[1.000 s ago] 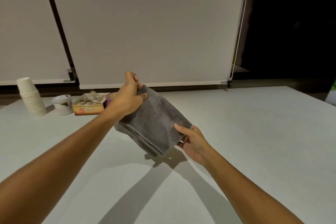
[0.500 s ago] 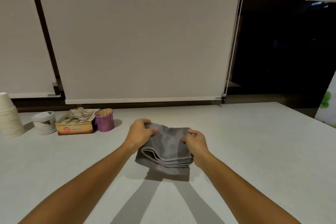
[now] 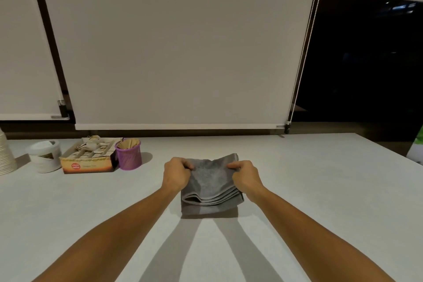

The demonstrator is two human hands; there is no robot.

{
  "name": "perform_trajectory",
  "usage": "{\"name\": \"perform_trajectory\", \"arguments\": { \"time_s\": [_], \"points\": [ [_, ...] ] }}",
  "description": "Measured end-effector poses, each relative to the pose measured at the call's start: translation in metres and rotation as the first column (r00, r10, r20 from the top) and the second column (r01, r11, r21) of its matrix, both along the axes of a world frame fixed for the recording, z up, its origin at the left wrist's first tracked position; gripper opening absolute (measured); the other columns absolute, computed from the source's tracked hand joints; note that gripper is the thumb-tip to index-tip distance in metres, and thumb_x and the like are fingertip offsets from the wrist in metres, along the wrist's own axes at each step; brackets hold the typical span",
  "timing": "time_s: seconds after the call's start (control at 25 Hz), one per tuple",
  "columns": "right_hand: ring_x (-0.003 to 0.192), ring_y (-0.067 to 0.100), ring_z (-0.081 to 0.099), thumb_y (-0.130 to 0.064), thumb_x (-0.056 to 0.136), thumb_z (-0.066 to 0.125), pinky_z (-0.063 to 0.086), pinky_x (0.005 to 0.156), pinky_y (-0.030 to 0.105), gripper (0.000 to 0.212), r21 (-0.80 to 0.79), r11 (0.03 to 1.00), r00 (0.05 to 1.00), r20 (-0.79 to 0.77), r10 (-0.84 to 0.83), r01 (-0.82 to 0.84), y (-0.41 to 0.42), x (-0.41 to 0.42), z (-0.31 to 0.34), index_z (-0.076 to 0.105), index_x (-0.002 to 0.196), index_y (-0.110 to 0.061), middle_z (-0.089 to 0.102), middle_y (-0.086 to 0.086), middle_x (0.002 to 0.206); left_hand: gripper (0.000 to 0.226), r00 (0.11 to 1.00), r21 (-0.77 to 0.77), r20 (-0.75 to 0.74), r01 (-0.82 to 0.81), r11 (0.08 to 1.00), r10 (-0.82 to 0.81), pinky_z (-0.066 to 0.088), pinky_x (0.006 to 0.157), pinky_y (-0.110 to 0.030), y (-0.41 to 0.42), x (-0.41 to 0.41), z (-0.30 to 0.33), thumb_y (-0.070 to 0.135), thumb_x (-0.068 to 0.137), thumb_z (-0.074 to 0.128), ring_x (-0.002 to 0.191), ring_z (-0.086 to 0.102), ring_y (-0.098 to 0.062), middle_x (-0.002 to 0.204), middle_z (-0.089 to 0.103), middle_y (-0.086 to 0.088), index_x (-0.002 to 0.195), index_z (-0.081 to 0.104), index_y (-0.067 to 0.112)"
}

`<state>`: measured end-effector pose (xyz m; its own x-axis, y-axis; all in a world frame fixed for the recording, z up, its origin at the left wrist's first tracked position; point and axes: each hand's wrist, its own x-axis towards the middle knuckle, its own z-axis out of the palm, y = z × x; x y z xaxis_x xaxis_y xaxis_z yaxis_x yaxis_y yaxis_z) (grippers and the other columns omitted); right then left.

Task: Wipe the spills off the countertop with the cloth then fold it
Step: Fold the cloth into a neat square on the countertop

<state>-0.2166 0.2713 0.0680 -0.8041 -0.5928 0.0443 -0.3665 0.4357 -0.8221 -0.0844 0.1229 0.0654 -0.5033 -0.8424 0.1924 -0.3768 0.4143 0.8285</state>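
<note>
Pale countertop under folded grey cloth, left hand and right hand seemingly pinching its sides.

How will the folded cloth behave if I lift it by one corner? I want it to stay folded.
The cloth is probably floppy: its layers sag and curve at the near edge, so lifting one corner would likely unfold it. It looks light and soft. Its terry surface seems grippy, unlikely to slip. The left hand and right hand each pinch a side; lifting both sides should keep it folded.
</note>
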Motion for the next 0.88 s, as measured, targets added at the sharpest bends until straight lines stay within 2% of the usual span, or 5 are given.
{"name": "perform_trajectory", "arguments": {
  "time_s": [0.28, 0.4, 0.56, 0.72, 0.88],
  "points": [
    [0.093, 0.029, 0.065, 0.005, 0.087, 0.054, 0.061, 0.081, 0.043, 0.034, 0.161, 0.984, 0.991, -0.1, 0.09, -0.073, -0.053, -0.055, -0.013, 0.066, 0.117, -0.008, 0.065, 0.014, 0.115, 0.06, 0.933, 0.004, 0.276, 0.241, 0.97, -0.233, 0.05, 0.084, -0.023, -0.039, -0.068, -0.016, 0.01, 0.083, 0.071, 0.099, 0.055, -0.023, 0.143, 0.023, -0.007, 0.135, 0.042, 0.004],
    [0.108, 0.03, 0.059, -0.001, 0.088, 0.06, 0.057, 0.09, 0.039, 0.044, 0.249, 0.963, 0.971, -0.184, 0.152, -0.103, -0.062, -0.08, -0.012, 0.056, 0.131, -0.008, 0.049, 0.011, 0.136, 0.085, 0.887, -0.044, 0.306, 0.375, 0.926, -0.345, 0.051, 0.098, -0.033, -0.052, -0.093, -0.014, 0.007, 0.077, 0.076, 0.116, 0.052, -0.027, 0.151, 0.013, -0.007, 0.145, 0.025, 0.011],
    [0.125, 0.034, 0.05, -0.001, 0.093, 0.059, 0.051, 0.098, 0.035, 0.051, 0.283, 0.952, 0.956, -0.228, 0.186, -0.118, -0.065, -0.093, -0.011, 0.047, 0.142, -0.006, 0.037, 0.014, 0.149, 0.097, 0.876, 0.185, 0.169, 0.423, 0.887, -0.453, 0.049, 0.102, -0.041, -0.069, -0.1, -0.013, 0.007, 0.079, 0.076, 0.119, 0.047, -0.03, 0.144, 0.023, -0.009, 0.145, 0.007, 0.026],
    [0.125, 0.035, 0.051, 0.002, 0.09, 0.06, 0.05, 0.1, 0.031, 0.055, 0.339, 0.932, 0.962, -0.189, 0.198, -0.126, -0.074, -0.119, -0.035, 0.044, 0.143, -0.004, 0.032, 0.018, 0.153, 0.088, 0.928, 0.532, -0.077, 0.347, 0.772, -0.364, 0.051, 0.074, -0.032, -0.068, -0.116, -0.022, 0.007, 0.092, 0.062, 0.106, 0.048, -0.027, 0.148, 0.026, -0.014, 0.152, 0.001, 0.029],
    [0.139, 0.042, 0.032, -0.014, 0.097, 0.056, 0.04, 0.109, 0.044, 0.068, 0.586, 0.805, 0.926, -0.247, 0.286, -0.092, -0.071, -0.126, -0.06, 0.022, 0.156, -0.013, 0.008, 0.014, 0.164, 0.071, 0.746, 0.071, 0.56, 0.391, 0.918, -0.361, 0.035, 0.11, -0.043, -0.07, -0.118, -0.058, 0.028, 0.094, 0.058, 0.136, 0.034, -0.037, 0.162, 0.013, -0.011, 0.153, 0.02, 0.016]
  ]
}}
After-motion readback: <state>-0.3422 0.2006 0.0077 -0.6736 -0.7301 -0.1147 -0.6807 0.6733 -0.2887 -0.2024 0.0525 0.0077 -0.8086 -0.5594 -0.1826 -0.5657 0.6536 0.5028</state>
